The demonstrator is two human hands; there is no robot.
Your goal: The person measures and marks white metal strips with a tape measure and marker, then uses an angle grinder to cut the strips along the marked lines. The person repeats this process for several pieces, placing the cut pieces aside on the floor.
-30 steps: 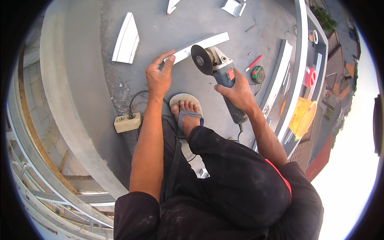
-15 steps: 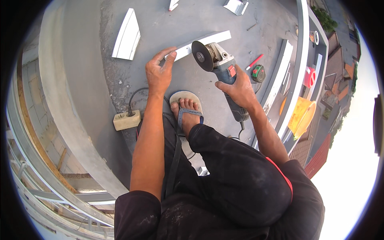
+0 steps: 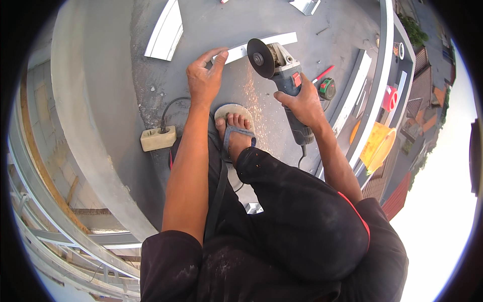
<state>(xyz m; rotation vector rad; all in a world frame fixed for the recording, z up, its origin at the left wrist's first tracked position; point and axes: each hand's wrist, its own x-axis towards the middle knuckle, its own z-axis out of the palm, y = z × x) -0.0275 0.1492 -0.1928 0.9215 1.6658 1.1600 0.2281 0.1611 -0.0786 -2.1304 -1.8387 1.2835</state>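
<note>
My right hand (image 3: 303, 102) is wrapped around the body of an angle grinder (image 3: 292, 80), whose dark cutting disc (image 3: 260, 58) meets a white metal strip (image 3: 276, 39). Orange sparks (image 3: 251, 93) spray from the disc down toward my sandalled foot (image 3: 237, 128). At the strip's left end, my left hand (image 3: 205, 78) grips it between thumb and fingers. Part of the strip is hidden behind the disc. The grinder's cable (image 3: 303, 151) leaves its rear end.
A beige power socket block (image 3: 158, 138) with a plugged-in cord lies left of my foot. Cut metal pieces (image 3: 166, 32) rest beyond my left hand. To the right are a red marker (image 3: 324, 74), a green tape measure (image 3: 327, 88), long metal profiles (image 3: 352, 90) and a yellow container (image 3: 378, 146).
Sparks now fly from the disc where none showed before. The strip, both hands and the grinder appear slightly higher and further right in view.
</note>
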